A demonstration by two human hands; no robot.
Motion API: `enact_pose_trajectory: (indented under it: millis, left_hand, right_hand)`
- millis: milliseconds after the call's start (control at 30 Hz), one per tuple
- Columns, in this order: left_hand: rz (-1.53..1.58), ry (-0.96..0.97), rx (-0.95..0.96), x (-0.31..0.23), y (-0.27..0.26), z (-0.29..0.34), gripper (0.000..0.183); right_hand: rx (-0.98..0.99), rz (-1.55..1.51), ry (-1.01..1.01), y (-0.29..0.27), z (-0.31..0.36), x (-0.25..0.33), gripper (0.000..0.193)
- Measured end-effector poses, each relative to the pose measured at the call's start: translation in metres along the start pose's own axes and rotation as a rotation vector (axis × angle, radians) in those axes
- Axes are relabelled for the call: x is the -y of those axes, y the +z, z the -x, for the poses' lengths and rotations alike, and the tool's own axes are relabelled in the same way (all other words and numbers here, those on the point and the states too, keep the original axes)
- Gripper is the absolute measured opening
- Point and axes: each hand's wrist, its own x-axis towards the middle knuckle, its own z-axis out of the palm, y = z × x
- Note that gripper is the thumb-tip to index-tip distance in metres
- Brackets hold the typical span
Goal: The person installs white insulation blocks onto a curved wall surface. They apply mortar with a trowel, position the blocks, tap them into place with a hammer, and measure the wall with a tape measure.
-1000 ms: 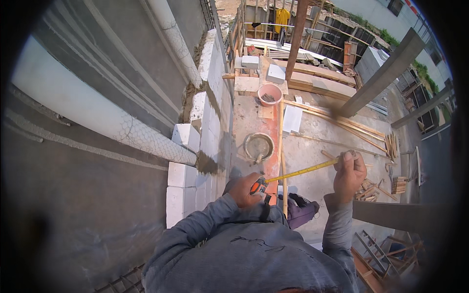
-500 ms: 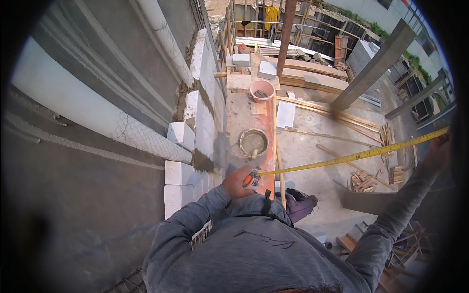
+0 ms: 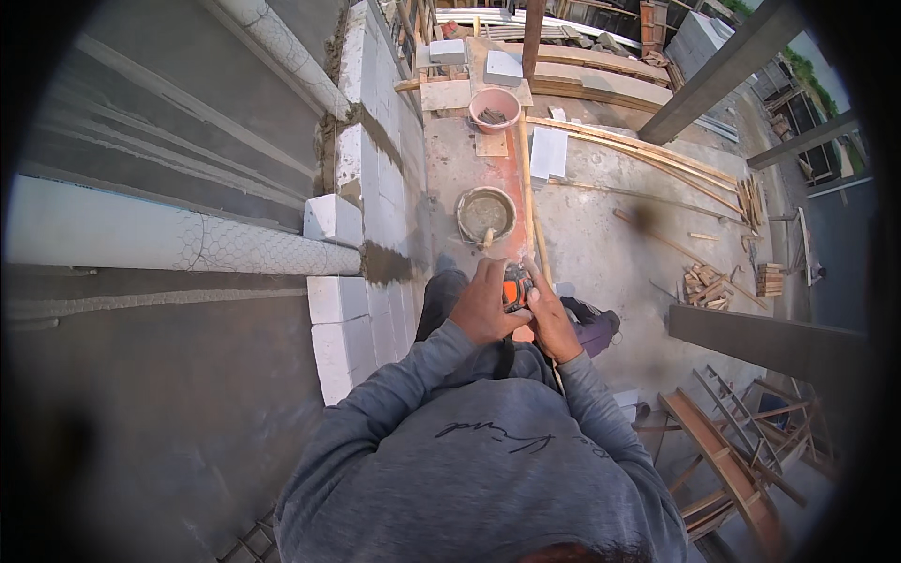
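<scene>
Orange-and-black tape measure (image 3: 512, 295), held from both sides
The left hand (image 3: 482, 308) grips its left side, the right hand (image 3: 553, 322) its right, on the near side of a round bucket (image 3: 511, 223).

The tape measure (image 3: 513, 291) is a small, compact case with a bright orange face and black edging. It sits close to the middle of the scene, a little to the right, held up in front of the person's body. The left hand (image 3: 485, 302) grips its left side and the right hand (image 3: 552, 322) its right side, so fingers cover much of the case. The orange face shows in the gap between the two hands, with dark parts around it.
</scene>
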Motion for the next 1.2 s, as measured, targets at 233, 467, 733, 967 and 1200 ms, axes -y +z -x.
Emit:
enact_pose_trajectory:
  millis: [233, 467, 733, 967, 1200]
  left_hand:
    - [-0.217, -0.229, 0.124, 0.078, -0.004, -0.018, 0.088]
    - [-0.106, -0.512, 0.023, 0.154, -0.093, -0.063, 0.072]
    - [-0.127, -0.624, -0.068, 0.226, -0.139, -0.074, 0.068]
    - [-0.153, -0.642, -0.051, 0.247, -0.132, -0.063, 0.064]
    - [-0.098, -0.801, 0.016, 0.245, -0.092, 0.012, 0.061]
  right_hand:
    - [-0.283, -0.146, 0.413, -0.030, -0.081, -0.062, 0.029]
    - [-0.352, -0.165, 0.288, -0.034, -0.331, -0.055, 0.034]
    - [-0.381, 0.193, 0.196, -0.012, -0.447, -0.083, 0.070]
    - [0.071, 1.134, 0.387, -0.075, -0.258, -0.183, 0.060]
    - [-0.114, 0.876, 0.717, -0.182, -0.049, -0.202, 0.049]
